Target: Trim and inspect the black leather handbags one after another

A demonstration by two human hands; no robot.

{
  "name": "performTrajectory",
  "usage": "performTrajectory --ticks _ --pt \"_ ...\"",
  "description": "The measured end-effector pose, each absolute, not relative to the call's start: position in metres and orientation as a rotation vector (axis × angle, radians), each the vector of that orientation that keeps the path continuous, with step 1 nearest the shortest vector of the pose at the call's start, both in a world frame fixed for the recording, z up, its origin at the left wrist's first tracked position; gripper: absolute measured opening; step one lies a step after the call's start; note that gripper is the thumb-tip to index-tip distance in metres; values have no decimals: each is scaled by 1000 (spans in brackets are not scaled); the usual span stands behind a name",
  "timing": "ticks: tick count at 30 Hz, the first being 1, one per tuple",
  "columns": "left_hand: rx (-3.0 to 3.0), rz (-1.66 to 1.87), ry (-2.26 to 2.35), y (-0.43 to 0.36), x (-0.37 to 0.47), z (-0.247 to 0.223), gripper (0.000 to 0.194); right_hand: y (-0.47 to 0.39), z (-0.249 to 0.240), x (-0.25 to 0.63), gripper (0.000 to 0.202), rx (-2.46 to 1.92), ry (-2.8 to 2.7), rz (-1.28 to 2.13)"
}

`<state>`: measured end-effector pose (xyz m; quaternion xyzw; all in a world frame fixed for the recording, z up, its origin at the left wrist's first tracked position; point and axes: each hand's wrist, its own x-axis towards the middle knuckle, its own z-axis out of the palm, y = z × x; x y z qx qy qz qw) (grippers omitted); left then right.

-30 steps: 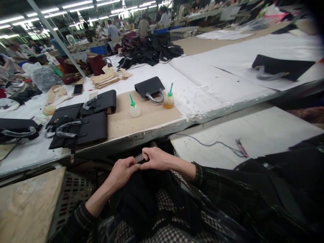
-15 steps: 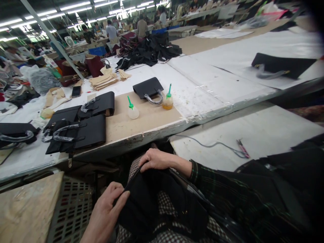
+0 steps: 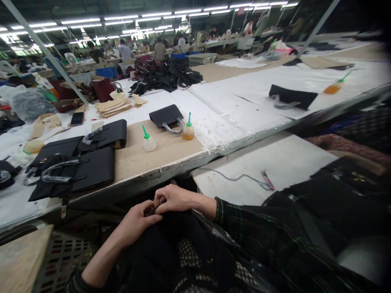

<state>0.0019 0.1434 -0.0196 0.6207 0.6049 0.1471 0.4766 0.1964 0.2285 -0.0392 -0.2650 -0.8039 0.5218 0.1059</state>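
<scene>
1. Over the lap, just beyond the near edge of the long table (image 3: 220,148), both hands are at the upper edge of the black material (image 3: 163,244), which hangs down toward the person over a checked cloth (image 3: 187,252)
2. The left hand (image 3: 136,224) has its thumb and fingers closed on that edge; the right hand (image 3: 175,198) pinches it right beside, thumb against forefinger, the exact contact partly hidden by the fingers
3. With the hands this near each other, working one short stretch at a time looks wise: let the left anchor while the right presses, so the edge lies even and does not pucker
4. Match the layers with the fingertips before squeezing, and press with the pads rather than the nails, since dark material like this would probably show marks
5. Let the lap carry the hanging weight; a free drop could drag the edge askew between the two pinches
6. Elbows are best held low, as the right sleeve (image 3: 259,228) lies close to the dark pieces (image 3: 330,199) beside it and might catch them
7. Pink-handled cutters (image 3: 268,180) lie on the side board (image 3: 232,189), and two squeeze bottles, one clear (image 3: 149,144) and one amber (image 3: 188,132), stand on the long table; loose material is better held away from all three
</scene>
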Motion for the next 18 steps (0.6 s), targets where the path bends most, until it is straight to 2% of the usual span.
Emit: performTrajectory --ticks 2,6,10,14,18 --pt "1538 361 1431 152 7 -27 27 223 -27 228 30 -872 -2218 1557" --pt "1590 294 1444 151 2 -40 12 175 14 303 58 -1046 -2015 1639" --pt "1564 288 1363 153 3 -44 16 100 27 334 78 -1380 -1974 1494" --pt "1564 271 1194 161 12 -36 24 69 7 330 69 -1562 -1828 1339" --pt "1653 165 1214 165 0 -10 26 89 1 329 50 -1463 -1837 1400"
